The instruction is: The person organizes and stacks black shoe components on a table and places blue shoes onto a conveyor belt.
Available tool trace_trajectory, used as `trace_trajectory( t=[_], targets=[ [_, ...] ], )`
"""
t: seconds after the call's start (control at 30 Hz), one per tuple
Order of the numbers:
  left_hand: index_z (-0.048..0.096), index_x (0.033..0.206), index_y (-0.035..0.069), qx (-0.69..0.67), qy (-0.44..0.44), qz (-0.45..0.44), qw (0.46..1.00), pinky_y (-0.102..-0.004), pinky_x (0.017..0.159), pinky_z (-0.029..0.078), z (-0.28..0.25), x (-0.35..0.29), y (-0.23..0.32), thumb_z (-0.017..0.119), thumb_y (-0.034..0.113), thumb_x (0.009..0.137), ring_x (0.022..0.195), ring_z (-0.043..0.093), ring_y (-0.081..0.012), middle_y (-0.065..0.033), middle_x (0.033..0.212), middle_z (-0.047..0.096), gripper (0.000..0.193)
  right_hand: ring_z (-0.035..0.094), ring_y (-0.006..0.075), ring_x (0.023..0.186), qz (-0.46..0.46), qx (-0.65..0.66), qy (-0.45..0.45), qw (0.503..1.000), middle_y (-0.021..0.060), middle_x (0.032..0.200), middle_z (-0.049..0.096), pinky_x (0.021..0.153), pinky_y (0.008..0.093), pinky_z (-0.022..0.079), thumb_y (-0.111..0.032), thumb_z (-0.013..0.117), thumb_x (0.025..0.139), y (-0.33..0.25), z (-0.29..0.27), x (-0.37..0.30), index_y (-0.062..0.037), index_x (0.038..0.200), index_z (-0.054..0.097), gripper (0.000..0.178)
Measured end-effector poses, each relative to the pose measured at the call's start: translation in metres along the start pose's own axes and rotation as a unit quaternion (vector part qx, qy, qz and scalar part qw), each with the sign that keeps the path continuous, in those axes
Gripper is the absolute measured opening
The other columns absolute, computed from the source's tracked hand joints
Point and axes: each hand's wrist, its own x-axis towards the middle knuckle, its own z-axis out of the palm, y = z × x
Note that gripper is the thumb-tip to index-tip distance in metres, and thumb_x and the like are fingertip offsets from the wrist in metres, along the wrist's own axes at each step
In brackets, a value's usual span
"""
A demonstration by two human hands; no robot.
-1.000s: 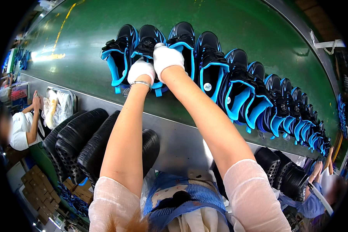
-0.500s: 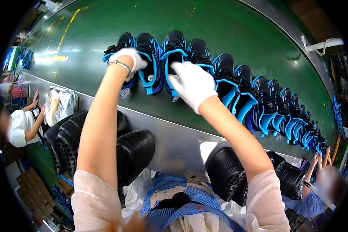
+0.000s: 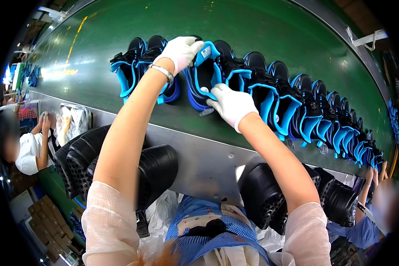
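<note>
On a green belt-like surface (image 3: pixel 119 22) stands a curved row of black sneakers (image 3: pixel 302 104) with bright blue linings. My left hand (image 3: pixel 181 54), in a white glove, is closed on the front of one sneaker (image 3: pixel 204 76), where the tongue is pulled up and shows a white label. The fingers of my right hand (image 3: pixel 233 104), also gloved, are pinched at the rear collar of this same sneaker. Its toe is mostly hidden behind my left hand. Left of it stand two more sneakers (image 3: pixel 127 67), partly covered by my left forearm.
Along the near side runs a metal ledge (image 3: pixel 199 153). Black ridged pieces with holes (image 3: pixel 158 174) hang or stand below it on both sides of me. A tray (image 3: pixel 89 116) holds plastic-wrapped items at left. One co-worker (image 3: pixel 29 148) is at left, another (image 3: pixel 363 228) at right.
My left hand has moved right, from the leftmost sneakers to the front of this one. The tongue now stands raised. My right hand has shifted slightly down and right to the rear collar.
</note>
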Motion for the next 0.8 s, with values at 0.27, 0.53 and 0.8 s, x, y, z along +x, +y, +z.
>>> trace_trajectory(
  t=[0.27,0.53,0.8],
  targets=[
    [0.062,0.090,-0.003,-0.070,-0.018,-0.034,0.997,-0.0287,0.058,0.049,0.028,-0.020,-0.009,0.051,0.037,0.094,0.055,0.059,-0.0162,-0.0085,0.071,0.061,0.042,0.063,0.0314,0.092,0.000,-0.036,-0.045,0.998,0.0085,0.118,0.056,0.074,0.0432,0.051,-0.033,0.053,0.092,0.005,-0.003,-0.038,-0.0104,0.109,0.055,0.028],
    [0.058,0.123,0.005,0.133,0.242,0.056,0.960,-0.0335,0.086,0.048,0.061,-0.095,-0.029,0.057,0.034,0.090,0.093,0.063,-0.0277,-0.0148,0.106,0.064,0.044,0.060,0.0317,0.089,0.016,0.013,0.030,0.999,0.0137,0.092,0.060,0.075,0.0399,0.050,-0.028,0.057,0.088,-0.023,-0.079,-0.168,-0.0069,0.102,0.058,0.026],
    [0.056,0.124,0.004,-0.077,0.181,0.004,0.981,-0.0315,0.093,0.046,0.126,-0.238,-0.031,0.056,0.019,0.091,0.106,0.061,-0.0237,-0.0153,0.117,0.062,0.036,0.056,0.0281,0.091,0.032,-0.008,0.040,0.999,0.0077,0.095,0.059,0.085,0.0410,0.043,-0.037,0.078,0.063,-0.056,-0.064,-0.333,-0.0064,0.102,0.060,0.052]
  ],
)
